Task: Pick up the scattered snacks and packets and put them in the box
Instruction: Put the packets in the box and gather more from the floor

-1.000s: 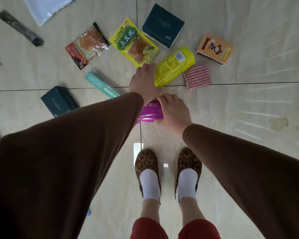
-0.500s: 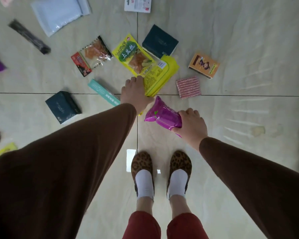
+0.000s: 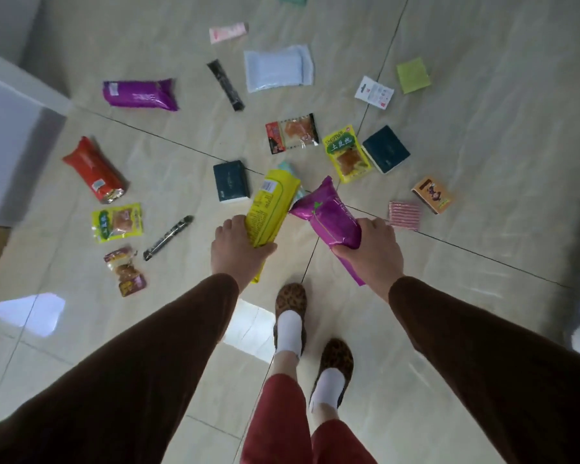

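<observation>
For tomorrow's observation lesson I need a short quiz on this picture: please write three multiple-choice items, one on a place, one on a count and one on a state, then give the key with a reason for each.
1. Where does the red packet lie?
A. Beside the person's shoes
B. On the floor, far left of the hands
C. In the right hand

2. How many purple packets can be seen?
A. One
B. Two
C. Four

3. What is the state of the yellow packet with the barcode?
A. Lying flat on the floor
B. Torn open and empty
C. Held in the left hand

Key:
1 B: the red packet rests on the floor tiles, well left of both hands.
2 B: one purple packet lies on the floor, another purple packet is in the right hand.
3 C: the left hand grips the yellow packet, its fingers wrapped round the lower end.
</observation>
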Available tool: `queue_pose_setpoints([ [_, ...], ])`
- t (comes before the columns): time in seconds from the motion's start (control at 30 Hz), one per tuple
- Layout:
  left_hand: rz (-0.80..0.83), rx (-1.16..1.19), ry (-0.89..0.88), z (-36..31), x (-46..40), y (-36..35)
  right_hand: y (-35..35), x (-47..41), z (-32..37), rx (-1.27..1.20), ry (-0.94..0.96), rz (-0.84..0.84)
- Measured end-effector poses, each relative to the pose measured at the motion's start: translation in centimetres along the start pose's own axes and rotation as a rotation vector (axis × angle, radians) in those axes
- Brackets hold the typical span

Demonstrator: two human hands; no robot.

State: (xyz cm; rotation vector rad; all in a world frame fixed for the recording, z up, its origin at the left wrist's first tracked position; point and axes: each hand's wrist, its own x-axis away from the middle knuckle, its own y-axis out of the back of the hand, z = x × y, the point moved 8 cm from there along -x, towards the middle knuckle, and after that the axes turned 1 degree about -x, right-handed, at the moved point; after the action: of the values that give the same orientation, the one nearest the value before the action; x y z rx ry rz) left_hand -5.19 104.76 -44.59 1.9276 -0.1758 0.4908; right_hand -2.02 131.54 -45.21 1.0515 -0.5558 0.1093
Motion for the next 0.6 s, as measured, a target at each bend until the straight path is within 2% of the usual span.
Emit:
queue_pose_setpoints([
  [0.33,-0.125,0.136,0.325,20.0,12.5,9.0,-6.0,9.7,16.0,0.013,0.146,0.109],
  [0.6,-0.157,0.232,0.434,38.2,22.1,14.7,-16.2,21.4,29.8,0.008,0.188,0.144],
])
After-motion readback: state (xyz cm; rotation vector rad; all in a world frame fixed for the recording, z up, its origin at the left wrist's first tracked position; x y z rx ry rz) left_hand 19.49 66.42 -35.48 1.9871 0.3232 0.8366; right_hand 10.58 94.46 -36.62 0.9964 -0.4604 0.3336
